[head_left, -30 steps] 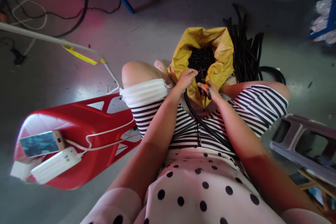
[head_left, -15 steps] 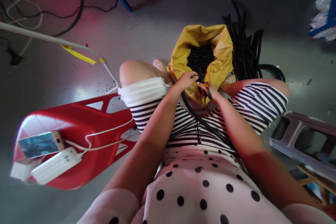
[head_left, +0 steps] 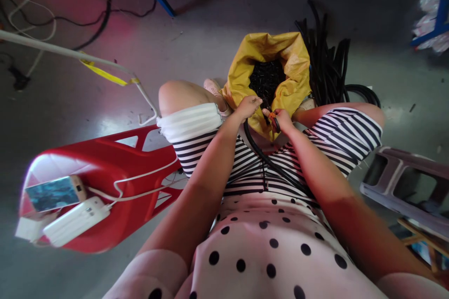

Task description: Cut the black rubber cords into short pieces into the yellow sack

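Observation:
I sit with a yellow bag (head_left: 294,67) open between my knees; it holds several short black tube pieces (head_left: 267,79). My left hand (head_left: 247,106) pinches the end of a long black corrugated tube (head_left: 261,154) that runs back across my lap. My right hand (head_left: 279,118) is shut on a small cutter with orange and black handles (head_left: 273,120), held at the tube's end just over the bag's near rim. The cutter's blades are hidden between my hands.
A bundle of long black tubes (head_left: 328,72) lies on the floor behind the bag. A red plastic stool (head_left: 115,173) at my left carries a phone (head_left: 52,193) and a white power bank (head_left: 75,220). A grey stool (head_left: 407,187) lies at the right. Cables cross the floor at top left.
My hands have drawn slightly closer together over the bag's rim, and my right hand has closed tighter on the cutter. The view shifted a little.

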`<action>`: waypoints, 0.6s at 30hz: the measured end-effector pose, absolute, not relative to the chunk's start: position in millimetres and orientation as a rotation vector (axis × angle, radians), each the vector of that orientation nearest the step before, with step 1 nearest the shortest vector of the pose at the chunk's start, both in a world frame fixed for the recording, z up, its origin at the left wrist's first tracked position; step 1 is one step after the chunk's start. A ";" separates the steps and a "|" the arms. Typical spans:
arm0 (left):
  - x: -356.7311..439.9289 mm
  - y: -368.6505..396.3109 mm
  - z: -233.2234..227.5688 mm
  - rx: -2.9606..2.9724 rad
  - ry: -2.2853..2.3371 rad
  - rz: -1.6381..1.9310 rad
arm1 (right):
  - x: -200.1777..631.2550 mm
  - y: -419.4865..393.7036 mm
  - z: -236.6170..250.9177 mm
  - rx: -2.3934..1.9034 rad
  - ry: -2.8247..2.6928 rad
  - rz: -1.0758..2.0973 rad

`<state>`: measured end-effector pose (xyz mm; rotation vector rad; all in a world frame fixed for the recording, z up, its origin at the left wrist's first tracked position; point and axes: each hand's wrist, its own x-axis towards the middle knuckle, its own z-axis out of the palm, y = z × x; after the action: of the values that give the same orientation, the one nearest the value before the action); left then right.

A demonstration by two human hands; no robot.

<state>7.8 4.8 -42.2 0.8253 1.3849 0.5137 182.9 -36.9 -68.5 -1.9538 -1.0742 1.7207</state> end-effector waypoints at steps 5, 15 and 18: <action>10.7 8.2 -39.3 0.649 1.491 0.615 | 172.2 -36.4 -48.5 -1.895 -0.842 1.777; 14.4 19.0 -29.4 0.430 1.602 0.947 | 161.4 -57.3 -20.0 -1.469 -0.893 2.118; 17.1 15.0 -22.3 0.450 1.548 0.899 | 161.5 -51.9 -26.7 -1.528 -0.881 1.990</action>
<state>17.1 15.0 -22.3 0.4497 1.5476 0.8986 161.5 -51.9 -26.7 -1.5284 -0.8809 1.9900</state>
